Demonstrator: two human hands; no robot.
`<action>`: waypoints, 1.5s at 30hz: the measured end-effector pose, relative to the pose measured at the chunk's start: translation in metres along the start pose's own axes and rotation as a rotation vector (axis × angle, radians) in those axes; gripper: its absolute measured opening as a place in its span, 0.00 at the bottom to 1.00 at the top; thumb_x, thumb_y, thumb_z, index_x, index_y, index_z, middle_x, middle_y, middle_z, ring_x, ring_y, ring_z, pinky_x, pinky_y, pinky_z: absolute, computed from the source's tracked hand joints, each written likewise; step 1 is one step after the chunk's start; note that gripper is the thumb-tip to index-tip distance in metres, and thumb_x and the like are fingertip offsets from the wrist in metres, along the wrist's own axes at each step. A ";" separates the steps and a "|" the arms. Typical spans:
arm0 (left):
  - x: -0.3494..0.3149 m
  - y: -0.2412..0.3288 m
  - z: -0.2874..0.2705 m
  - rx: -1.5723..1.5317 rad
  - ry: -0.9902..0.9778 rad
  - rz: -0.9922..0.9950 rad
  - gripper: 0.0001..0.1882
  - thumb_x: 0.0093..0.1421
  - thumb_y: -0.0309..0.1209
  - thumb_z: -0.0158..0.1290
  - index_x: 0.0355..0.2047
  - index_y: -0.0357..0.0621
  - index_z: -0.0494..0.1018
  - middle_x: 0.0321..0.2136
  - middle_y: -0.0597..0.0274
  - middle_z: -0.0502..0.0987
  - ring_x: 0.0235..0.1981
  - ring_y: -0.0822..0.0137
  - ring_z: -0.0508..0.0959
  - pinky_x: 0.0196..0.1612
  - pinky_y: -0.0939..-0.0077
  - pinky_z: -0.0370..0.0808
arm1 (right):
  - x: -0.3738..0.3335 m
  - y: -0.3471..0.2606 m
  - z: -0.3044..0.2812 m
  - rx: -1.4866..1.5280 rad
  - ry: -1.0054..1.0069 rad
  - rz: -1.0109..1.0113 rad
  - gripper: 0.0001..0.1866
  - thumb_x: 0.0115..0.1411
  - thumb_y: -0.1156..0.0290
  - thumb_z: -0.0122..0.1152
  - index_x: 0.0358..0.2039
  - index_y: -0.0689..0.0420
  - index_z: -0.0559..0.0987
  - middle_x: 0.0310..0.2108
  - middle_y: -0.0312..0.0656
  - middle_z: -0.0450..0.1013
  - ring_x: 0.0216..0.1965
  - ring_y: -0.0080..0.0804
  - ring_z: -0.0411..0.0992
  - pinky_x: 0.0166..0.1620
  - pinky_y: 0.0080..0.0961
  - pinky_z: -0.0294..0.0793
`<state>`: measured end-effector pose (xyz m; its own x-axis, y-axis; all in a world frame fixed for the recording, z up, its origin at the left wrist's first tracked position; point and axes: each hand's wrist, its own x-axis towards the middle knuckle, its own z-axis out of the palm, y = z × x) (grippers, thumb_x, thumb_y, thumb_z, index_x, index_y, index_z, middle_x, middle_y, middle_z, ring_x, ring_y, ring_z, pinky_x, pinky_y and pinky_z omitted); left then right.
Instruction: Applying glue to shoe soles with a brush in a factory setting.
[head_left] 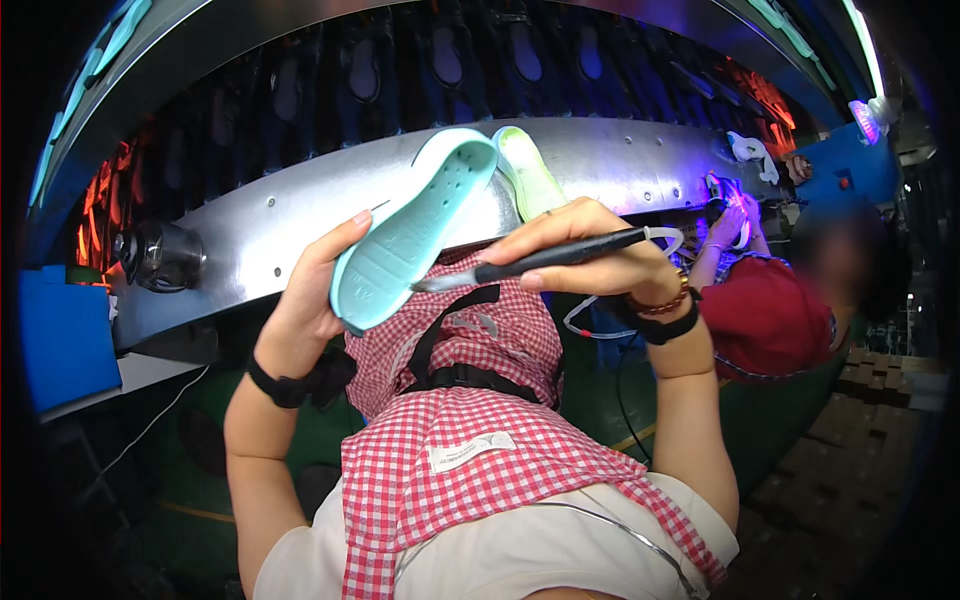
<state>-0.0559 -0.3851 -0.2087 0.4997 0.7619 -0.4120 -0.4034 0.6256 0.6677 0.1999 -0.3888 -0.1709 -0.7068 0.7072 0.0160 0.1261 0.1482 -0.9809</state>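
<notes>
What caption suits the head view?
Left hand holding a turquoise sole, right hand a black-handled brush at its edge.

I see a pale, off-white shirt (500, 565) with short sleeves, and over it a red-and-white checked apron (400, 480). A white label (471, 452) with dark print sits on the apron's front, and I make out a black belt (460, 377) at the waist. A thin silvery cord (650, 545) crosses the shirt. Both wristbands (275, 384) look black to me, the right one worn beside a reddish-brown beaded bracelet (662, 303).
</notes>
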 end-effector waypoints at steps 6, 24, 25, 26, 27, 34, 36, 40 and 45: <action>0.022 -0.024 0.002 -0.327 0.030 0.082 0.22 0.60 0.38 0.38 0.46 0.30 0.62 0.38 0.43 0.72 0.36 0.54 0.76 0.38 0.59 0.77 | 0.023 0.037 0.039 0.365 0.410 0.011 0.08 0.51 0.76 0.57 0.33 0.62 0.78 0.27 0.40 0.74 0.27 0.19 0.72 0.32 0.14 0.70; 0.025 -0.045 0.000 -0.427 0.044 0.225 0.23 0.62 0.39 0.34 0.49 0.33 0.58 0.40 0.45 0.71 0.36 0.52 0.76 0.37 0.56 0.76 | 0.066 0.073 0.026 -0.313 0.922 -0.326 0.09 0.47 0.76 0.61 0.32 0.63 0.77 0.29 0.47 0.75 0.29 0.33 0.74 0.34 0.21 0.72; 0.026 -0.045 0.001 -0.401 0.032 0.236 0.22 0.62 0.39 0.34 0.50 0.34 0.58 0.40 0.46 0.71 0.38 0.53 0.75 0.38 0.57 0.76 | 0.068 0.073 0.030 -0.443 0.862 -0.404 0.11 0.47 0.73 0.62 0.31 0.64 0.77 0.29 0.49 0.75 0.29 0.37 0.74 0.34 0.24 0.72; 0.027 -0.044 0.000 -0.350 0.070 0.253 0.22 0.62 0.39 0.34 0.50 0.35 0.58 0.41 0.48 0.70 0.39 0.55 0.75 0.40 0.58 0.75 | 0.070 0.073 0.035 -0.562 0.806 -0.417 0.13 0.47 0.69 0.63 0.31 0.65 0.77 0.29 0.51 0.74 0.29 0.41 0.74 0.34 0.27 0.72; 0.029 -0.046 0.000 -0.419 0.081 0.284 0.22 0.62 0.37 0.35 0.50 0.34 0.58 0.43 0.49 0.69 0.42 0.58 0.73 0.42 0.63 0.74 | 0.070 0.074 0.046 -0.659 0.751 -0.409 0.20 0.46 0.62 0.63 0.32 0.68 0.76 0.30 0.54 0.73 0.32 0.46 0.73 0.39 0.32 0.70; 0.034 -0.044 -0.022 -0.419 0.035 0.302 0.20 0.61 0.37 0.39 0.47 0.33 0.61 0.40 0.48 0.71 0.42 0.59 0.73 0.46 0.65 0.72 | 0.058 0.056 0.087 -0.633 0.751 -0.388 0.21 0.48 0.64 0.60 0.36 0.70 0.74 0.33 0.59 0.72 0.36 0.48 0.72 0.44 0.34 0.67; 0.031 -0.037 -0.025 -0.410 0.070 0.287 0.21 0.61 0.39 0.37 0.47 0.34 0.61 0.40 0.48 0.71 0.41 0.58 0.74 0.44 0.62 0.73 | 0.051 0.049 0.083 -0.472 0.644 -0.350 0.18 0.49 0.68 0.59 0.36 0.69 0.74 0.33 0.58 0.72 0.35 0.47 0.72 0.42 0.32 0.69; 0.008 -0.006 -0.013 -0.281 0.038 0.324 0.24 0.61 0.42 0.32 0.49 0.35 0.60 0.42 0.46 0.70 0.40 0.52 0.74 0.41 0.51 0.73 | 0.025 0.047 0.056 0.450 0.323 -0.287 0.21 0.61 0.65 0.37 0.34 0.69 0.75 0.31 0.52 0.74 0.34 0.36 0.73 0.42 0.30 0.70; -0.039 0.069 0.010 -0.107 -0.062 0.649 0.26 0.60 0.43 0.31 0.51 0.34 0.59 0.44 0.46 0.69 0.40 0.53 0.74 0.43 0.54 0.72 | -0.003 0.066 0.036 1.129 0.717 -0.453 0.27 0.61 0.52 0.34 0.23 0.63 0.74 0.26 0.51 0.72 0.28 0.41 0.70 0.34 0.33 0.69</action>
<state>-0.0955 -0.3734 -0.1408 0.1717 0.9809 0.0918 -0.7098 0.0586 0.7019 0.1852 -0.4060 -0.2429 0.0106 0.9920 0.1256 -0.8721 0.0707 -0.4843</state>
